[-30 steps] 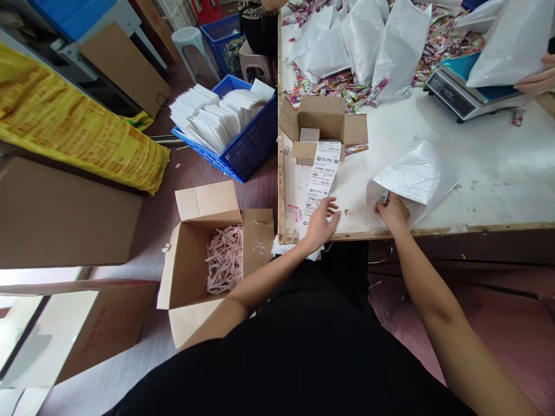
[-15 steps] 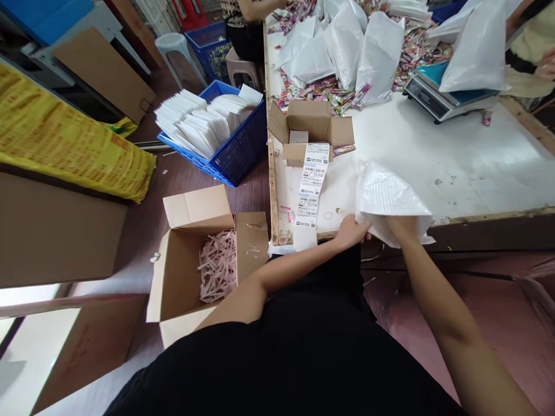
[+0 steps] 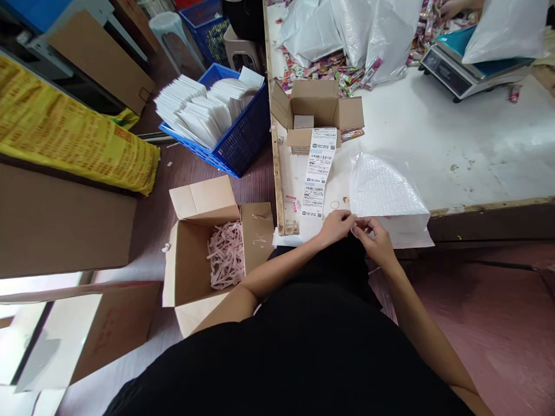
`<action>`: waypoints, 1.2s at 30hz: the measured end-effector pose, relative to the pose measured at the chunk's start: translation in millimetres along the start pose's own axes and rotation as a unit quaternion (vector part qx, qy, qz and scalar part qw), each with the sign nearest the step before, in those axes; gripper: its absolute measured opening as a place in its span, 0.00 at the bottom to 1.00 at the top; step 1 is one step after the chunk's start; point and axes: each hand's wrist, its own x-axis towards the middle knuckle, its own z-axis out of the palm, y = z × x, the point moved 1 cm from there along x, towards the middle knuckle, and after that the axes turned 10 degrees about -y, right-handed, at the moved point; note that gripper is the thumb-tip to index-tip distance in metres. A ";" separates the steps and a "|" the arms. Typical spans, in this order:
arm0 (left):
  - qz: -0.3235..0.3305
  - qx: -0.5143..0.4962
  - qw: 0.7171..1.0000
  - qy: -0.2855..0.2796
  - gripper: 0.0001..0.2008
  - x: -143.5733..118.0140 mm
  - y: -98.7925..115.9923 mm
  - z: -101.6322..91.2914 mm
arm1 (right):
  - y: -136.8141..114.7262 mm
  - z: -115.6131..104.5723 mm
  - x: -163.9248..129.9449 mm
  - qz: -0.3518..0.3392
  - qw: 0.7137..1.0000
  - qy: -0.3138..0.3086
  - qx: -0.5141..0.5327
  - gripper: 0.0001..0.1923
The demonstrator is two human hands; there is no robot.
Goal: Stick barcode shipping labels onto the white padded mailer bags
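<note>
A white bubble mailer lies at the table's front edge, its flap side hanging over toward me. My left hand pinches the mailer's near left corner between thumb and fingers. Right beside it, my right hand has its fingertips closed at the same corner, touching the edge of the opening. Whatever lies inside the mailer is hidden. Left of the hands, a strip of printed labels runs down from a small open cardboard box.
Filled white bags stand among scattered small colourful packets at the back. A scale bears another white bag; a co-worker's hand is behind it. On the left are a blue basket of white mailers and a carton with shredded paper.
My right hand has come out of the mailer and moved left to its corner, beside my left hand. The mailer's mouth has flattened. The view has shifted slightly.
</note>
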 end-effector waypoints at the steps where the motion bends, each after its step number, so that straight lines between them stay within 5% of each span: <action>1: -0.003 -0.022 1.000 -0.016 0.16 2.5 -0.3 -0.4 | -4.6 1.4 0.7 -0.005 1.000 -0.012 0.015 0.16; 8: -0.040 -0.198 0.978 -0.056 0.15 -6.5 -8.3 -7.8 | -23.6 -3.1 -3.0 -0.040 0.995 -0.088 0.004 0.12; 15: -0.048 -0.236 0.970 -0.044 0.13 -19.5 -12.2 -16.2 | -25.3 -32.7 -45.8 -0.034 0.996 0.031 0.083 0.10; 23: -0.054 -0.295 0.954 -0.014 0.15 -24.5 -8.8 -9.6 | -39.0 18.1 -9.1 -0.069 0.995 -0.042 0.051 0.10; 31: -0.069 -0.308 0.949 -0.008 0.17 -31.9 -5.8 -10.3 | -37.1 30.0 -6.9 -0.057 0.991 -0.036 0.113 0.10; 34: -0.076 -0.286 0.955 -0.014 0.17 -32.7 -7.4 -14.7 | -45.6 9.8 -20.8 -0.070 0.989 -0.003 0.133 0.12; 36: -0.073 -0.268 0.960 -0.014 0.15 -33.9 -10.9 -21.4 | -40.9 -26.9 -45.7 -0.055 0.976 0.034 0.209 0.12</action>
